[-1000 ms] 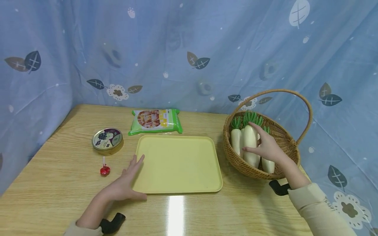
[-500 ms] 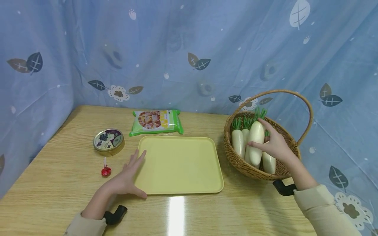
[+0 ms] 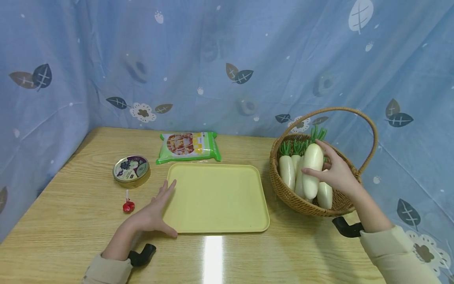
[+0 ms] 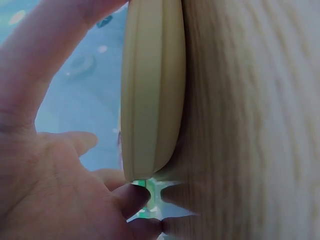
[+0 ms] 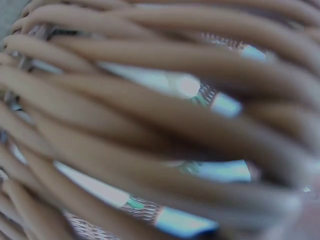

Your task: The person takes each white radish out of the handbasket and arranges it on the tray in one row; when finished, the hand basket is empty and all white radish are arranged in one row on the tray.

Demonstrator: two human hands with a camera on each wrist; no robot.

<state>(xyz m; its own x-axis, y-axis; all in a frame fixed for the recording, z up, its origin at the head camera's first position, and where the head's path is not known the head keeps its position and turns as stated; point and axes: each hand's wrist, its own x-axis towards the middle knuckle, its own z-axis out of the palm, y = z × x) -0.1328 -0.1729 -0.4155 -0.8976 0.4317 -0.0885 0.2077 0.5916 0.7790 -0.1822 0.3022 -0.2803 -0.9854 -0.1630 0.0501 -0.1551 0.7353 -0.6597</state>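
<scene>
My right hand (image 3: pixel 338 174) grips a white radish (image 3: pixel 313 167) with a green top, thumb on one side and fingers on the other. It is above the other white radishes (image 3: pixel 287 172), which stand in a wicker basket (image 3: pixel 288 200) at the right. Blurred basket weave (image 5: pixel 165 115) fills most of the right wrist view and hides the hand's work. At the left side of a yellow tray (image 3: pixel 216 199), my left hand (image 3: pixel 152 215) lies with fingers spread. In the left wrist view, the tray's edge (image 4: pixel 150 95) runs between its thumb and fingers.
A round tin (image 3: pixel 131 169) and a red lollipop (image 3: pixel 128 206) lie on the wooden table left of the tray. Behind the tray is a green food packet (image 3: pixel 188 146). The basket's tall handle (image 3: pixel 372 138) arches over its opening. A blue curtain (image 3: pixel 198 63) hangs behind.
My right hand has raised the radish from among the others and shifted it right. The left hand has stayed nearly still by the tray.
</scene>
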